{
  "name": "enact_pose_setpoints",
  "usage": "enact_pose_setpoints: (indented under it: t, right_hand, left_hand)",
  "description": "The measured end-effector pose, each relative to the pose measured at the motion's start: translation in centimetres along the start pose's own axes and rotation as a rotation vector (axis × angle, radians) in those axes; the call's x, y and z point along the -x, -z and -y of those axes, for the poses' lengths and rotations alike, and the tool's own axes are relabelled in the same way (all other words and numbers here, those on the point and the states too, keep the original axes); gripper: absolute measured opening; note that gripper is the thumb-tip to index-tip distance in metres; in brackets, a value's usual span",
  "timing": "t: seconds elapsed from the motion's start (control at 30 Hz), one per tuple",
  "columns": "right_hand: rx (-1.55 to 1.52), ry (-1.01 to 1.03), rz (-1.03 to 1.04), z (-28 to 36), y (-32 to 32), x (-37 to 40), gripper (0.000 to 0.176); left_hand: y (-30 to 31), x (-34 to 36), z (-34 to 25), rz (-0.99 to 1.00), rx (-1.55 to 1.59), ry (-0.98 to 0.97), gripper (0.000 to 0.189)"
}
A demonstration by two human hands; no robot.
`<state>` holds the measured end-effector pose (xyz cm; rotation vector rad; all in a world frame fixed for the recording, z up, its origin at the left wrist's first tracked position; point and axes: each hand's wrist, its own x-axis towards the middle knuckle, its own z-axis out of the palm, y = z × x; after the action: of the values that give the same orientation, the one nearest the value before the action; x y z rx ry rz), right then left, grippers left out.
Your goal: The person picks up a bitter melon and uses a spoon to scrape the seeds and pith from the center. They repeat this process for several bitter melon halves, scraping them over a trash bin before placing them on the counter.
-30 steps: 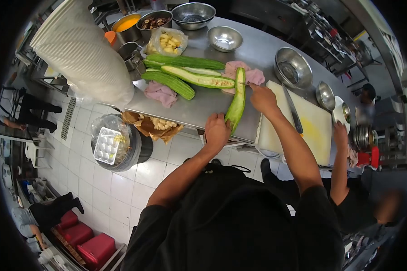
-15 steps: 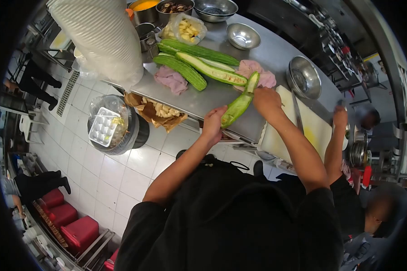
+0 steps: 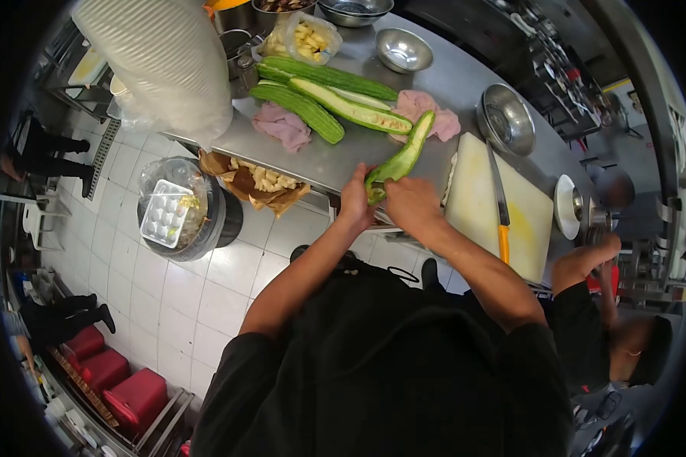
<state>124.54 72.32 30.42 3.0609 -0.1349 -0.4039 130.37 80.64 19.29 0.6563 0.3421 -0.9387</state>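
Observation:
My left hand grips the near end of a halved, hollowed green gourd piece, its fingers wrapped round the edge. My right hand is closed at the same near end; what it holds, if anything, is hidden. Beyond lie a cut gourd half with pale seedy flesh, and bumpy green gourds on the steel table. Two pink cloths lie beside them. On the white cutting board to the right rests a knife with an orange handle.
Steel bowls and a bag of yellow pieces stand on the table. Stacked white containers are at left, above a lined bin. A co-worker is close on my right; other people stand at left.
My right hand has moved from the gourd piece's far end down to its near end, beside my left hand. The co-worker's arm at right has drawn back toward their body.

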Motion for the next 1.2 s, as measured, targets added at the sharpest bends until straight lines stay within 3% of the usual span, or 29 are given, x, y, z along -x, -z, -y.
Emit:
enact_pose_setpoints:
  t: [0.2, 0.3, 0.4, 0.63, 0.73, 0.8, 0.9, 0.97, 1.0, 1.03, 1.07, 1.2]
  right_hand:
    - [-0.026, -0.14, -0.062, -2.5, 0.2, -1.7, 0.019]
    - [-0.015, -0.026, 0.057, -1.1, 0.5, -1.0, 0.018]
    - [-0.098, 0.029, 0.033, 0.7, 0.4, 0.1, 0.022]
    - [-0.229, -0.113, 0.036, 2.1, -0.1, 1.8, 0.02]
    - [-0.286, -0.148, 0.015, 2.6, -0.3, 2.7, 0.021]
    - [-0.29, -0.157, 0.033, 2.4, -0.5, 3.0, 0.02]
    - [-0.401, -0.072, -0.136, -0.2, -4.0, 2.1, 0.018]
    - [-0.809, -0.144, -0.059, -1.9, -4.4, 1.5, 0.017]
    - [-1.012, -0.177, -0.015, -2.4, -4.4, 1.3, 0.017]
    - [-1.257, -0.339, 0.078, -2.6, -4.6, 1.1, 0.019]
    - [-1.293, -0.344, 0.113, -3.1, -4.7, 1.2, 0.019]
    - [-1.338, -0.341, 0.14, -3.5, -2.0, 0.8, 0.021]
  left_hand:
    - [-0.4, 0.3, 0.2, 0.011, 0.024, -0.012, 0.046]
    - [-0.1, -0.4, 0.3, 0.003, 0.026, -0.011, 0.044]
    - [0.3, -1.4, 0.9, -0.041, 0.051, -0.007, 0.04]
    - [0.0, -1.6, 1.3, -0.153, 0.052, -0.11, 0.037]
    - [-0.8, -0.6, 0.5, -0.117, 0.109, -0.001, 0.036]
    - [-0.2, -1.3, 1.0, -0.078, 0.118, -0.015, 0.042]
    - [-0.1, -0.9, 0.4, -0.022, 0.143, 0.018, 0.054]
    - [-0.7, 0.4, -0.9, 0.035, 0.135, 0.038, 0.067]
    - [-0.5, 0.1, -1.0, 0.045, 0.105, 0.002, 0.067]
    - [-0.2, -0.2, -1.0, 0.051, 0.077, -0.032, 0.067]
    - [0.0, -0.4, -1.1, 0.059, 0.049, -0.065, 0.067]
    - [-1.0, 3.4, -3.1, -0.126, -0.725, -0.635, 0.065]
